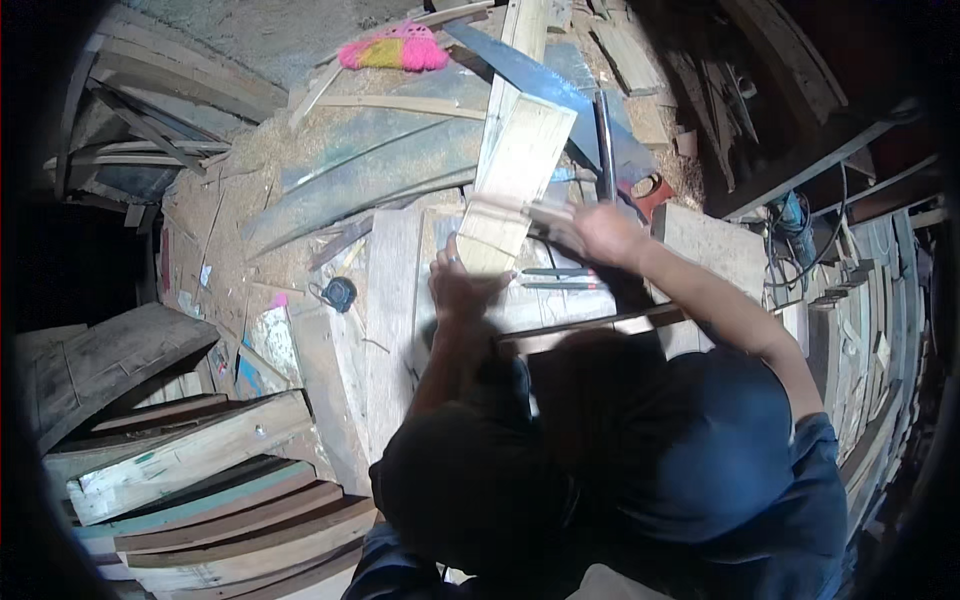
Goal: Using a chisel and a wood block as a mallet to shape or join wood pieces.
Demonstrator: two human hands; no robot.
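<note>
A pale wooden board (pixel 530 135) slants away from me over the work surface. My left hand (pixel 465 285) grips its near end, fingers along the left edge. Closed around a long, narrow tool (pixel 550 218), my right hand (pixel 608 238) is at the board's right side. The tool reaches across the board; motion blur hides its exact kind. Two slim dark sticks with red ends (pixel 560 279) lie between my hands, nearer to me. Beyond the board is a broad handsaw blade (pixel 535 75), partly covered by it.
A dark metal rod (pixel 605 140) lies by the saw. Left are a black tape measure (pixel 340 293) and, farther off, a pink-and-yellow knitted item (pixel 395 50). Stacked curved planks (pixel 200 460) fill the lower left. A thick wood block (pixel 710 245) and upright boards (pixel 850 340) stand right.
</note>
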